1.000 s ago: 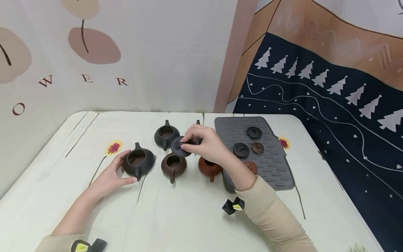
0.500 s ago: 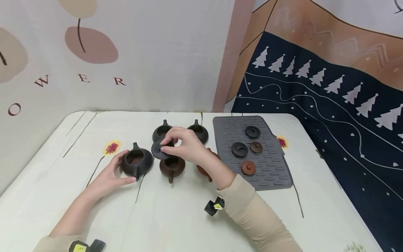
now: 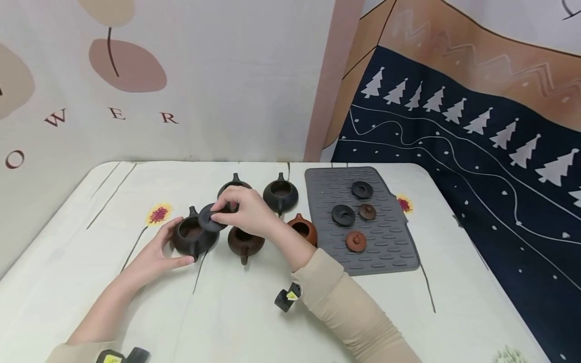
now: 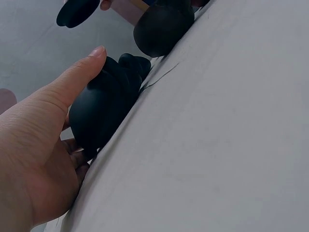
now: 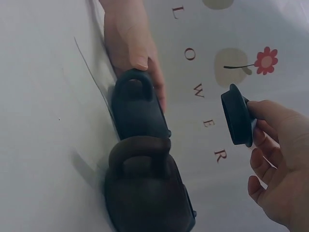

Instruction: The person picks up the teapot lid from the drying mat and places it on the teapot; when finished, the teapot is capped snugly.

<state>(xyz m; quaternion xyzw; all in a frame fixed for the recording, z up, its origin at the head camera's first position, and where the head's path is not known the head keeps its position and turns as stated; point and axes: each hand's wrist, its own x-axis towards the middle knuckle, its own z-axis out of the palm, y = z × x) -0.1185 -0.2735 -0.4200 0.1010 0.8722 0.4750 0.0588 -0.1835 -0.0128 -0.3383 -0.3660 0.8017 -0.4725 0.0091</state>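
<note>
Right now the right hand [image 3: 249, 212] is pinching the round, matte black lid [image 5: 235, 116] by its knob between fingers [image 5: 266, 110] and thumb, and that lid is hanging tilted above the right side of the squat, matte black teapot [image 3: 187, 246]. On the white cloth-covered worktop [image 3: 218, 312], the left hand [image 3: 156, 257] is cupping this teapot, its fingers curving round the body and its thumb resting at the handle, while the squat, dark-brown teapot [image 3: 244, 244] is standing just to the right.
</note>
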